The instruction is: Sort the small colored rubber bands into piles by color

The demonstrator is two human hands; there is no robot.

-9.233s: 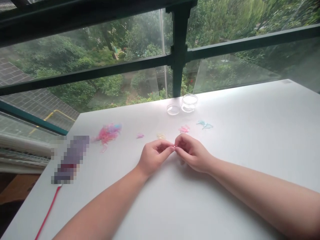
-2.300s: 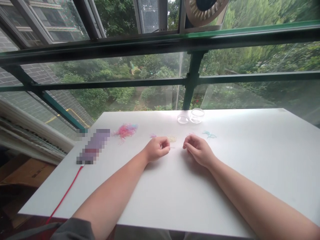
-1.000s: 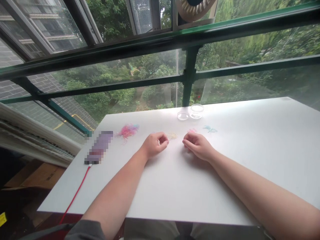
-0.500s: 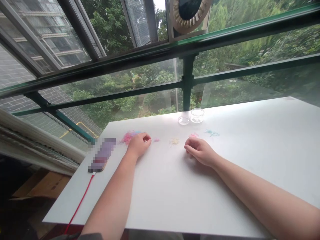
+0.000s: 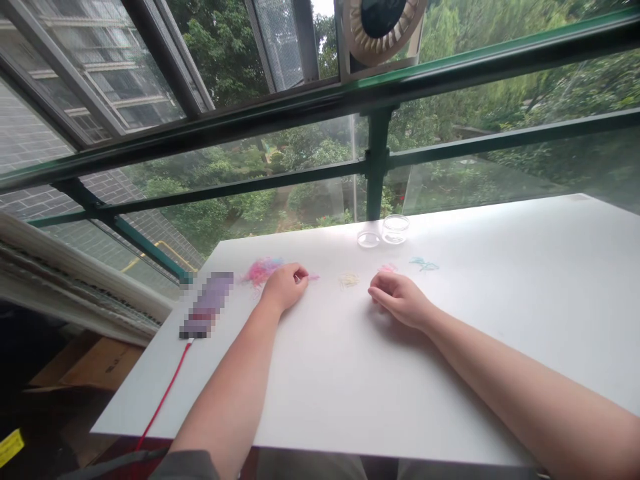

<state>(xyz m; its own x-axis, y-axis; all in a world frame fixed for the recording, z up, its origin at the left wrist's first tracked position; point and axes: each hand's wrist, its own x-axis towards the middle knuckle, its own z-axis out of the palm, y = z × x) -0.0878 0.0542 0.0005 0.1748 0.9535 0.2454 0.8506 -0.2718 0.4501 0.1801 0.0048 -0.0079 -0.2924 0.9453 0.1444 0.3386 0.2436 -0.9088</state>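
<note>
My left hand (image 5: 285, 285) rests on the white table (image 5: 450, 320) with its fingers curled, pinching at the edge of a mixed pink and blue heap of tiny elastic bands (image 5: 261, 269); what it pinches is too small to name. A small purple cluster (image 5: 313, 277) lies just right of that hand. My right hand (image 5: 397, 299) lies loosely curled beside a small pink cluster (image 5: 387, 268). Between the hands sits a yellow cluster (image 5: 349, 280). A teal cluster (image 5: 424, 264) lies farther right.
A clear round jar (image 5: 395, 229) and its lid (image 5: 368, 239) stand at the table's far edge by the window. A blurred purple device (image 5: 207, 303) with a red cable (image 5: 160, 403) lies at the left. Window rails rise behind; cardboard sits on the floor at left.
My left hand has moved left from the yellow cluster to the mixed heap. The right hand has stayed near the pink cluster. The camera has tilted up and shifted.
</note>
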